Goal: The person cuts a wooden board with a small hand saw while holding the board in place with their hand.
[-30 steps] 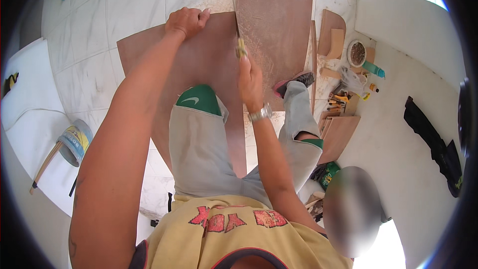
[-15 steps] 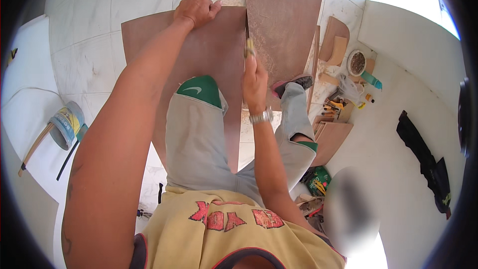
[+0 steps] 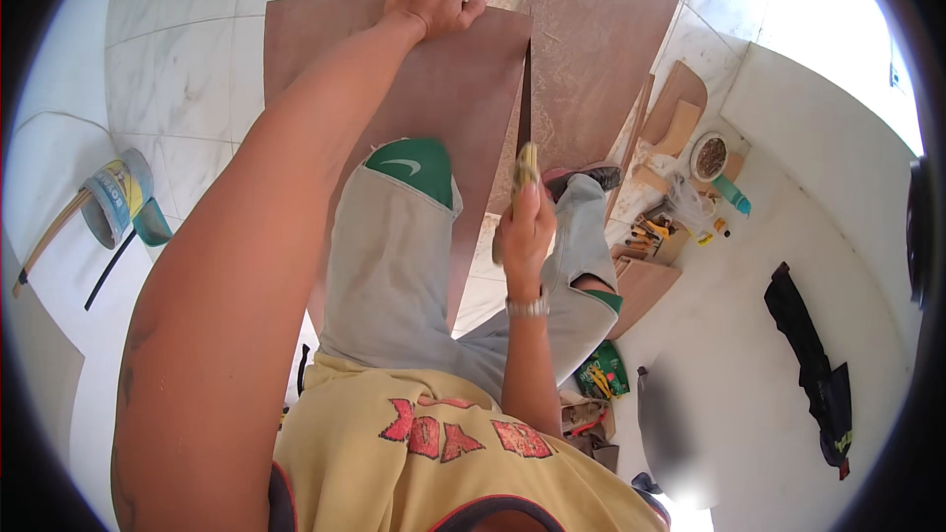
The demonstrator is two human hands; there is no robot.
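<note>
Saw [image 3: 526, 166]: yellowish handle clasped in the right hand [image 3: 527, 232]; narrow dark blade, pointing far, its far end by the left board's right edge, close to the far corner.
Left board [image 3: 414, 99]: broad, thin, flat reddish-brown sheet at scene centre; left hand [image 3: 437, 6] on its far edge, near the far right corner; right edge slanting nearward to the left.
Right board [image 3: 601, 39]: similar brown sheet, beyond and right of the saw; pale sawdust strewn across its surface.

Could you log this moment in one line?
left hand: at far edge of left board | right hand: holding saw | sawdust: on right board
</note>
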